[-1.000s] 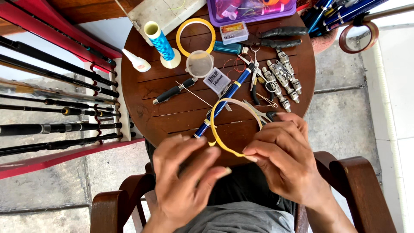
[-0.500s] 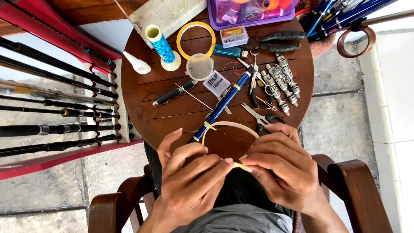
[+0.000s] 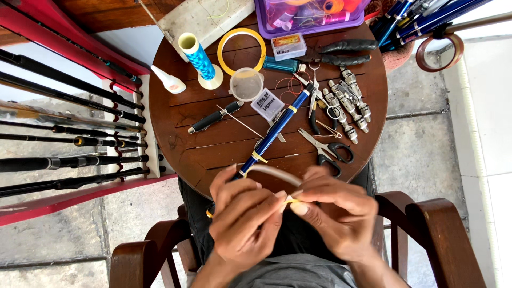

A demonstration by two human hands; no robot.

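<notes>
The pale strip [image 3: 276,173] curved in a low arch at the lower middle of the frame, just over the near edge of the round wooden table [image 3: 176,114], running from beside a blue rod [image 3: 274,132] down to the fingertips of both hands. The left hand [image 3: 242,218] and the right hand [image 3: 333,213] met there, thumbs and forefingers pinched together on the strip's yellowish end, the other fingers curled loosely. The blue rod lay slanting across the table, its lower end passing behind the left hand. Just above the right hand lay black-handled scissors [image 3: 325,148]. Farther up sat a row of metal fittings [image 3: 346,101], a small clear cup [image 3: 246,85], a black-handled pick [image 3: 213,117], a blue spool of thread [image 3: 198,57], a ring of yellow tape [image 3: 241,50] and a white glue bottle [image 3: 168,80]. A purple box [image 3: 309,16] stood at the top edge. Dark fishing rods [image 3: 69,133] lay racked along the left of the frame. The arms of a wooden chair [image 3: 426,229] showed at the bottom corners.
</notes>
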